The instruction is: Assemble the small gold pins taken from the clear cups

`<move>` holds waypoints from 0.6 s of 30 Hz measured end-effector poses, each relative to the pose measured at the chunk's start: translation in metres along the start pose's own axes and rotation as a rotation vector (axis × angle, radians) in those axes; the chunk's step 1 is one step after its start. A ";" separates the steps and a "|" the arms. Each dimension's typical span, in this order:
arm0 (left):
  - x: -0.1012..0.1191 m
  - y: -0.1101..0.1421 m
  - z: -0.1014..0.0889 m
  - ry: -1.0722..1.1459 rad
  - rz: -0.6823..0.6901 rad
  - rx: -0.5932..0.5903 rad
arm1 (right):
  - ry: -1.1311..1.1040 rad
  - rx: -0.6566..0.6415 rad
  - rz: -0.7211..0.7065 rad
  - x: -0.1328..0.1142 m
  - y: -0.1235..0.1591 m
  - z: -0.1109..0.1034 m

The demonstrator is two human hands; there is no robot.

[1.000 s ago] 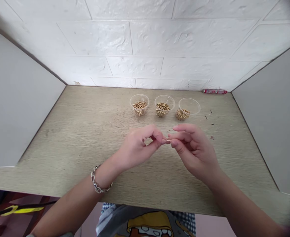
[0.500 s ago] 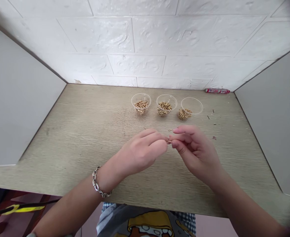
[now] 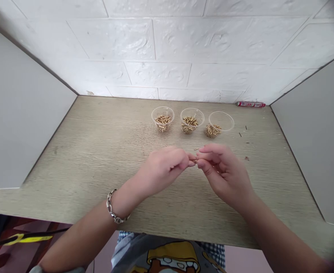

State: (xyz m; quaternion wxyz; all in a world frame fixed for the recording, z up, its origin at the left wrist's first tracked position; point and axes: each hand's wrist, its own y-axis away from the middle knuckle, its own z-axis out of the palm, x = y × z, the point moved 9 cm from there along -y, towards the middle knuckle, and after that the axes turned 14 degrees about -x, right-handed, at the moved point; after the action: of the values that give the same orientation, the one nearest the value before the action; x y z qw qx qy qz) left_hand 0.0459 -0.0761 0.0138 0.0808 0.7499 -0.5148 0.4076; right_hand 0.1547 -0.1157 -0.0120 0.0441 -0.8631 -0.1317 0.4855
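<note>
My left hand [image 3: 162, 169] and my right hand [image 3: 223, 172] meet above the middle of the wooden tabletop. Their fingertips pinch a short brass pin [image 3: 194, 160] from opposite ends, and most of it is hidden by the fingers. Beyond the hands stand three clear plastic cups: a left cup [image 3: 162, 109], a middle cup [image 3: 192, 110] and a right cup [image 3: 221, 114]. Each holds a small heap of brass pins. A loose pin [image 3: 196, 149] lies on the wood just beyond my fingertips.
White side panels [image 3: 27, 106] and a white brick wall [image 3: 155, 45] surround the wooden tabletop [image 3: 84, 159]. A red-and-white tube [image 3: 250, 104] lies against the back wall. Several small dark bits lie on the right of the table. A chain bracelet [image 3: 112, 206] circles my left wrist.
My left fingers curl more tightly around the pin than half a second ago. Both hands stay together at about the same spot, and the view has shifted slightly.
</note>
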 end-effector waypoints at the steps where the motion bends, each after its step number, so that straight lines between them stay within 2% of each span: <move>1: -0.007 0.000 0.000 0.143 -0.054 -0.002 | -0.051 -0.013 0.022 0.003 0.000 0.001; 5: -0.026 0.000 0.011 0.621 -0.213 -0.042 | -0.143 -0.020 0.072 0.009 0.000 0.002; 10: -0.027 -0.003 0.016 0.936 -0.200 -0.054 | -0.201 0.008 0.079 0.011 0.001 -0.001; 15: -0.024 -0.003 0.013 0.943 -0.179 -0.069 | -0.257 0.021 0.075 0.010 0.001 -0.001; 18: -0.029 -0.001 0.012 0.731 -0.281 -0.096 | -0.265 0.018 0.076 0.010 0.001 -0.001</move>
State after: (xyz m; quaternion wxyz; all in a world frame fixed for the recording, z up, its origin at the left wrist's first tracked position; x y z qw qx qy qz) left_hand 0.0493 -0.0619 -0.0138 0.3487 0.6138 -0.3626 0.6084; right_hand 0.1601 -0.1138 -0.0197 0.0156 -0.7953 -0.0991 0.5978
